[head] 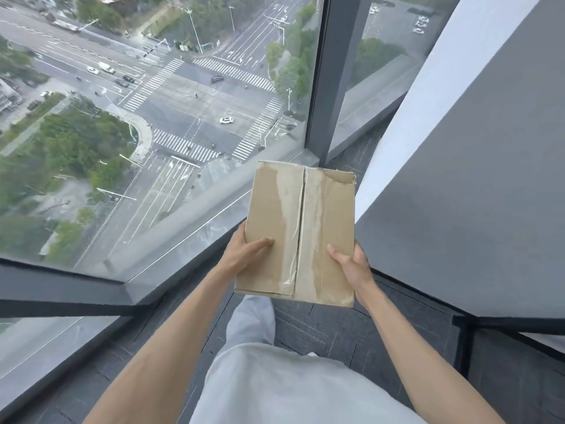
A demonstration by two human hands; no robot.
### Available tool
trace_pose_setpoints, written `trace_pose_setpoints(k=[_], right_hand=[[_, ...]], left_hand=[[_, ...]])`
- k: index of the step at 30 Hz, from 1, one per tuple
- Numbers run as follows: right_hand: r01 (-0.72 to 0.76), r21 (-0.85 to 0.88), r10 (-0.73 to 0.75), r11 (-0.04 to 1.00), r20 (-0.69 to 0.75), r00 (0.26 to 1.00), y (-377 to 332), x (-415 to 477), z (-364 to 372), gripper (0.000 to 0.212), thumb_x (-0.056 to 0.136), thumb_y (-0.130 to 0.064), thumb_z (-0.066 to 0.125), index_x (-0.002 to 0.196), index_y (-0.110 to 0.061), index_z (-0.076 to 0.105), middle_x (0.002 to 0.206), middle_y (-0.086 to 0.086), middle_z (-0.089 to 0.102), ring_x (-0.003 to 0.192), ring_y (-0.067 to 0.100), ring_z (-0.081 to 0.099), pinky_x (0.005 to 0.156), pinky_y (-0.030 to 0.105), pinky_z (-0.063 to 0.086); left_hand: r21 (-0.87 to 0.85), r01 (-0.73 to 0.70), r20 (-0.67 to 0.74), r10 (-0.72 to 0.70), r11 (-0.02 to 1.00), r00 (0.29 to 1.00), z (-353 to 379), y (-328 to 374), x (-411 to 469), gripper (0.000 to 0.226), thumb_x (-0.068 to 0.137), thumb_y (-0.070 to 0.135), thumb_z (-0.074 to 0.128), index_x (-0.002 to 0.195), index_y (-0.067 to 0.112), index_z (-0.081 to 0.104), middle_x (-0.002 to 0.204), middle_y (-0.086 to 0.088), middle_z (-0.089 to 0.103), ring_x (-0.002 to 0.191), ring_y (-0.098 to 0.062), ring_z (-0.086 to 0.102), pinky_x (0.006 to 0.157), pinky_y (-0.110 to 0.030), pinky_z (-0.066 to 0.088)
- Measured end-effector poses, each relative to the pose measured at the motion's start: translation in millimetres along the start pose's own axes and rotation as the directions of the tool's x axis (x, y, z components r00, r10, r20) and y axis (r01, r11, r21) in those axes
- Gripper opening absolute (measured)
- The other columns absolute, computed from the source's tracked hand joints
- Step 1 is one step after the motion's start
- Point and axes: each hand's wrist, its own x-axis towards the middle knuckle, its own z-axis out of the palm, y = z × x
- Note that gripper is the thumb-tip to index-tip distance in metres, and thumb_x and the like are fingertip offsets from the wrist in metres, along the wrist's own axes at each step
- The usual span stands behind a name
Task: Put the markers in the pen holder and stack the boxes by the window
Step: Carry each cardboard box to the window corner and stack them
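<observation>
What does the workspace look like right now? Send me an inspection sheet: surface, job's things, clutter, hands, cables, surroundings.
Surface: dark grey tiled floor; no table in view.
Job's things: one brown cardboard box, flaps taped shut with clear tape, far right corner torn, held off the floor; no markers, pen holder or other boxes seen.
Clutter: nothing seen.
Hands: left hand grips the box's left edge, thumb on top; right hand grips its right edge, thumb on top.
Cables: nothing seen.
Surroundings: floor-length glass window ahead overlooking a street crossing far below; dark metal window post; grey wall at right.
</observation>
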Motion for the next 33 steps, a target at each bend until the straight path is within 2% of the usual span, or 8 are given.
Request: trace_pose_setpoints(k=[4, 10, 13, 19, 22, 24, 28, 33], right_hand=[[-0.082, -0.002, 0.082, 0.997, -0.069, 0.994, -21, 60, 21, 0.046, 0.087, -0.030, 0.071, 0.128, -0.021, 0.052, 0.116, -0.002, 0.066, 0.102, 0.015, 0.064, 0.083, 0.031, 0.052], [-0.244, -0.057, 0.232, 0.968, -0.162, 0.959, -60, 145, 35, 0.052, 0.077, -0.040, 0.070, 0.123, -0.022, 0.053, 0.111, -0.003, 0.068, 0.100, 0.018, 0.064, 0.090, 0.041, 0.054], [-0.304, -0.058, 0.286, 0.951, -0.208, 0.935, -78, 189, 37, 0.049, 0.077, -0.038, 0.065, 0.118, -0.018, 0.048, 0.107, -0.001, 0.065, 0.096, 0.018, 0.062, 0.080, 0.037, 0.053], [-0.336, -0.127, 0.282, 0.933, -0.319, 0.905, -71, 305, 31, 0.040, 0.064, -0.044, 0.053, 0.089, -0.013, 0.049, 0.102, 0.005, 0.058, 0.075, 0.021, 0.060, 0.062, 0.036, 0.051], [-0.351, -0.124, 0.289, 0.928, -0.354, 0.890, -62, 365, 30, 0.037, 0.070, -0.041, 0.050, 0.093, -0.011, 0.050, 0.103, -0.002, 0.045, 0.080, 0.018, 0.056, 0.073, 0.039, 0.053], [-0.355, -0.116, 0.286, 0.928, -0.391, 0.875, -56, 399, 28, 0.035, 0.076, -0.037, 0.052, 0.102, -0.014, 0.050, 0.103, -0.004, 0.042, 0.082, 0.016, 0.054, 0.074, 0.038, 0.050], [-0.379, -0.078, 0.302, 0.922, -0.468, 0.831, -19, 469, 30, 0.042, 0.079, -0.037, 0.054, 0.117, -0.020, 0.045, 0.110, -0.003, 0.048, 0.088, 0.016, 0.054, 0.076, 0.036, 0.045], [-0.436, 0.013, 0.373, 0.900, -0.539, 0.755, 61, 556, 22, 0.041, 0.078, -0.037, 0.056, 0.113, -0.018, 0.047, 0.105, -0.001, 0.057, 0.092, 0.021, 0.058, 0.083, 0.043, 0.051]], left_hand=[[0.051, 0.056, 0.100, -0.061, 0.997, 0.993, -12, 16, 84, 0.049, 0.073, 0.042, 0.077, 0.115, 0.037, 0.052, 0.112, 0.011, 0.065, 0.099, -0.011, 0.065, 0.087, -0.036, 0.053], [0.135, 0.108, 0.220, -0.136, 0.985, 0.966, -16, 59, 199, 0.062, 0.070, 0.043, 0.078, 0.124, 0.036, 0.047, 0.115, 0.009, 0.065, 0.103, -0.015, 0.064, 0.092, -0.041, 0.052], [0.135, 0.133, 0.260, -0.165, 0.982, 0.951, -6, 75, 246, 0.068, 0.069, 0.039, 0.079, 0.128, 0.031, 0.045, 0.116, 0.007, 0.066, 0.103, -0.016, 0.065, 0.092, -0.040, 0.052], [0.138, 0.166, 0.309, -0.202, 0.976, 0.929, 35, 90, 353, 0.050, 0.079, 0.026, 0.076, 0.121, 0.031, 0.050, 0.114, 0.005, 0.068, 0.098, -0.014, 0.067, 0.081, -0.033, 0.054], [0.132, 0.188, 0.310, -0.220, 0.973, 0.925, 59, 86, 411, 0.051, 0.081, 0.024, 0.073, 0.124, 0.028, 0.047, 0.114, 0.005, 0.067, 0.099, -0.014, 0.067, 0.075, -0.029, 0.053], [0.145, 0.196, 0.316, -0.233, 0.970, 0.920, 74, 78, 449, 0.058, 0.077, 0.026, 0.075, 0.128, 0.027, 0.047, 0.116, 0.004, 0.067, 0.102, -0.015, 0.066, 0.082, -0.033, 0.054], [0.229, 0.211, 0.330, -0.280, 0.950, 0.901, 104, 46, 529, 0.064, 0.072, 0.030, 0.076, 0.129, 0.030, 0.047, 0.116, 0.006, 0.066, 0.104, -0.017, 0.065, 0.091, -0.042, 0.053], [0.281, 0.152, 0.408, -0.262, 0.947, 0.875, 163, -7, 626, 0.059, 0.078, 0.024, 0.073, 0.130, 0.029, 0.046, 0.118, 0.004, 0.064, 0.104, -0.017, 0.063, 0.089, -0.042, 0.054]])
